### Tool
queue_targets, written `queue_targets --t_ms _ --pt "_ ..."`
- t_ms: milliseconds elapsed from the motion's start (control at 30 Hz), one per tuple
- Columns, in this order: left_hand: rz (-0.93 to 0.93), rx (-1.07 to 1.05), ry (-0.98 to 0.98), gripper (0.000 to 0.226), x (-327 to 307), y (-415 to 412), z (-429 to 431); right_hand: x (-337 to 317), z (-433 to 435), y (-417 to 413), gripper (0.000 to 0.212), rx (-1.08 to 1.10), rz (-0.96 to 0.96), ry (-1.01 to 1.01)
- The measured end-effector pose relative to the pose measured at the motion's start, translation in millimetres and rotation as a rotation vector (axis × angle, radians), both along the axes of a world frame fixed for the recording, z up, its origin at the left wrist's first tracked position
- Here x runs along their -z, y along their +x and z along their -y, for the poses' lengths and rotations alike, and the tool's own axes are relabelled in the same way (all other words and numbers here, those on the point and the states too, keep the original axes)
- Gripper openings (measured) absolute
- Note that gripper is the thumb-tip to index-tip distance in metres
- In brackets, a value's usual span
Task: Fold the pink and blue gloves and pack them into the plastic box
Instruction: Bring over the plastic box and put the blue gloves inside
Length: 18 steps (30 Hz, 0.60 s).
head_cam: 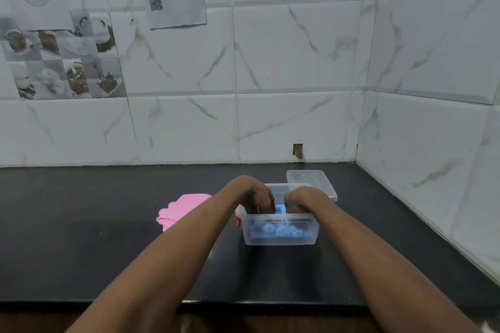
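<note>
Both our hands reach into the clear plastic box point(280, 230); left hand point(255, 196) and right hand point(304, 199) grasp the folded blue gloves point(280, 209) inside; pink gloves point(182, 209) lie left on the black counter point(108, 224); lid point(311, 181) sits behind.

place: home kitchen | cues: black stone counter point(108, 224); marble-look wall tiles point(292, 48); coffee-cup picture tiles point(62, 62)

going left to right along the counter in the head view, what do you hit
pink gloves → left hand → blue glove between the hands → right hand, both hands reaching into the plastic box → box lid behind it
</note>
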<state>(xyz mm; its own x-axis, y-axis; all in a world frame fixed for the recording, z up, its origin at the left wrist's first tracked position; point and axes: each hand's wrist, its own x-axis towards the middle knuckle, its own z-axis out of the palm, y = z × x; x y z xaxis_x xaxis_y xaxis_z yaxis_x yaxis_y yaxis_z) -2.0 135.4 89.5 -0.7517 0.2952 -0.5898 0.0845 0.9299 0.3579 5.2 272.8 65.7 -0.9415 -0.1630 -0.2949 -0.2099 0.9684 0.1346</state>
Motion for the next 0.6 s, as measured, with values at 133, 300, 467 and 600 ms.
queue_targets --t_ms 133,300,467,600 --pt "-0.005 0.023 0.017 0.044 -5.5 -0.9 3.2 3.7 1.5 -1.1 0.036 0.013 -0.005 -0.016" --pt "-0.185 0.061 0.018 0.022 -5.1 -3.1 4.3 -8.2 -5.0 -0.9 0.037 0.032 0.102 -0.037" --pt "-0.08 0.066 -0.039 0.032 0.5 -2.0 3.9 -19.3 -8.6 -1.1 0.041 0.132 0.282 -0.247" --pt "-0.118 0.142 -0.209 0.043 13.7 -5.3 -9.7 -11.9 -6.7 -3.2 0.044 0.071 0.148 -0.126"
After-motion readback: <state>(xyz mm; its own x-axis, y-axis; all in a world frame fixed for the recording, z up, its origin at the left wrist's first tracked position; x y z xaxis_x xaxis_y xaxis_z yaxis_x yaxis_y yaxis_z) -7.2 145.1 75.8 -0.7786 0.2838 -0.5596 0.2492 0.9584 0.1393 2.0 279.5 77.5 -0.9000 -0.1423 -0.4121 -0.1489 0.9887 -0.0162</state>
